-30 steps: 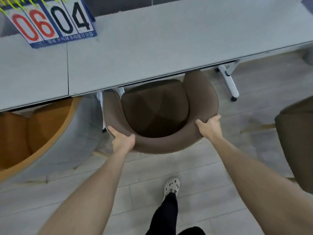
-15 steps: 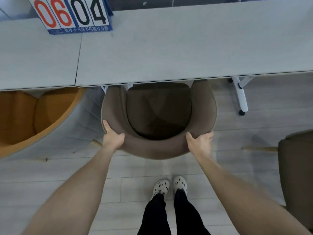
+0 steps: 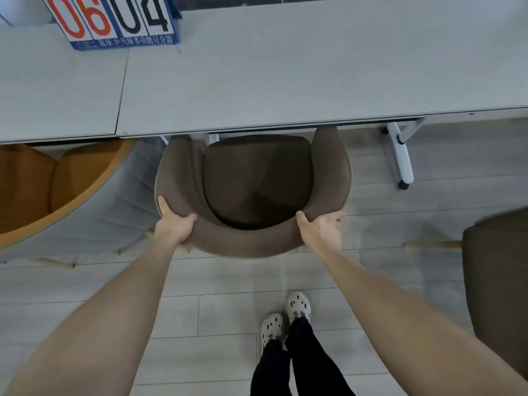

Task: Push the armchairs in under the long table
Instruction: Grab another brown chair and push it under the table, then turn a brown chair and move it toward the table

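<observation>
A brown armchair point(image 3: 257, 178) stands straight ahead with its front edge tucked under the long grey table point(image 3: 285, 81). My left hand point(image 3: 174, 224) grips the left side of its curved backrest. On the right side of the same backrest my right hand point(image 3: 321, 228) holds the rim, thumb on the inner face. An orange and grey armchair point(image 3: 65, 192) sits to the left, partly under the table. At the right edge of view, clear of the table, is another brown armchair point(image 3: 500, 281).
A scoreboard reading 06 04 point(image 3: 114, 21) stands on the table at the back left. A white table leg with a castor point(image 3: 401, 155) is right of the held chair. My feet in white clogs point(image 3: 285, 318) stand on the grey plank floor.
The brown armchair has turned square to the table and slid slightly further under it. My hands have stayed on its backrest, and my feet have stepped closer together behind it.
</observation>
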{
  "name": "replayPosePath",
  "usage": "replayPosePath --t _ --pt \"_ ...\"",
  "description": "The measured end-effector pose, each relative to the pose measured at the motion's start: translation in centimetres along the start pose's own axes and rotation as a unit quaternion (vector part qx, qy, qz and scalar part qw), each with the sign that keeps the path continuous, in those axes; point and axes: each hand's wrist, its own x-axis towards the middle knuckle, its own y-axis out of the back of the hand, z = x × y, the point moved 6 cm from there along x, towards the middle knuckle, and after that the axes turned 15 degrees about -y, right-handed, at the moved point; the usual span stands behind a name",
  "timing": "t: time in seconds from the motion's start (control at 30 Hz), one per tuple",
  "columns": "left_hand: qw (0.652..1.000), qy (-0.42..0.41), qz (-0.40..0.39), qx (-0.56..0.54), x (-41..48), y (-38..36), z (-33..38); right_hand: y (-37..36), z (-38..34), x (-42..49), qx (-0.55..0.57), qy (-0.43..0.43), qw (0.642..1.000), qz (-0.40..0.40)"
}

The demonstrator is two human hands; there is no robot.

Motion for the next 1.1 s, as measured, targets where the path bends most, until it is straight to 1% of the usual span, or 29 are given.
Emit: replayPosePath --t 0.07,0.1,0.17,0.2,0.23,0.3,0.37,0.43,0.5,0.53,0.57,0.63,0.67,0.73,0.8,0.87,0.97,1.1 --pt "0.999 -0.01 -0.018 0.029 -2.0 -0.5 0.7 0.7 0.0 -0.4 -0.036 0.005 0.999 -0.009" --pt "0.998 -0.019 -0.029 0.055 -3.2 -1.1 0.9 1.0 0.3 -0.4 -0.043 0.002 0.999 -0.028" --pt "0.992 -0.044 -0.038 0.114 -5.8 -2.5 1.3 1.9 2.1 -0.2 -0.031 -0.007 0.996 -0.088" --pt "0.987 -0.053 -0.043 0.146 -6.6 -3.1 1.6 2.4 3.6 -0.1 -0.05 -0.005 0.992 -0.115" --pt "0.981 -0.064 -0.052 0.177 -7.3 -3.5 2.3 3.2 5.5 -0.2 -0.087 0.006 0.986 -0.143" --pt "0.966 -0.074 -0.085 0.233 -7.6 -3.8 4.1 5.7 9.6 -0.7 -0.179 0.035 0.969 -0.166" --pt "0.94 -0.088 -0.148 0.296 -9.4 -3.7 8.1 8.9 13.9 -0.6 -0.23 0.047 0.96 -0.151" --pt "0.9 -0.131 -0.217 0.356 -12.8 -4.6 12.6 12.8 18.1 0.1 -0.204 0.022 0.971 -0.124" --pt "0.854 -0.185 -0.257 0.412 -15.8 -7.2 16.4 17.4 22.3 0.8 -0.169 -0.002 0.981 -0.096" --pt "0.842 -0.203 -0.265 0.424 -16.9 -8.9 17.9 19.7 24.4 1.0 -0.156 -0.009 0.984 -0.084" --pt "0.837 -0.225 -0.265 0.423 -18.1 -10.7 19.5 22.1 26.7 1.2 -0.148 -0.01 0.987 -0.07" --pt "0.82 -0.295 -0.261 0.415 -20.6 -14.9 23.5 27.1 31.2 1.3 -0.136 -0.014 0.99 -0.034" --pt "0.803 -0.331 -0.266 0.418 -22.2 -17.5 25.6 29.5 33.7 1.5 -0.127 -0.022 0.992 -0.017" --pt "0.758 -0.395 -0.288 0.433 -27.0 -22.6 29.9 34.2 38.8 1.9 -0.102 -0.034 0.994 0.008" --pt "0.728 -0.43 -0.3 0.442 -32.8 -27.5 33.7 38.8 43.9 2.6 -0.083 -0.038 0.995 0.033" --pt "0.717 -0.451 -0.299 0.439 -38.0 -31.9 36.9 43.0 48.7 3.2 -0.062 -0.042 0.996 0.043" --pt "0.719 -0.472 -0.29 0.42 -44.6 -37.6 39.9 49.1 54.7 3.5 -0.049 -0.031 0.997 0.059" --pt "0.707 -0.479 -0.307 0.42 -51.0 -43.8 42.4 56.2 59.7 4.4 -0.058 -0.004 0.996 0.06"
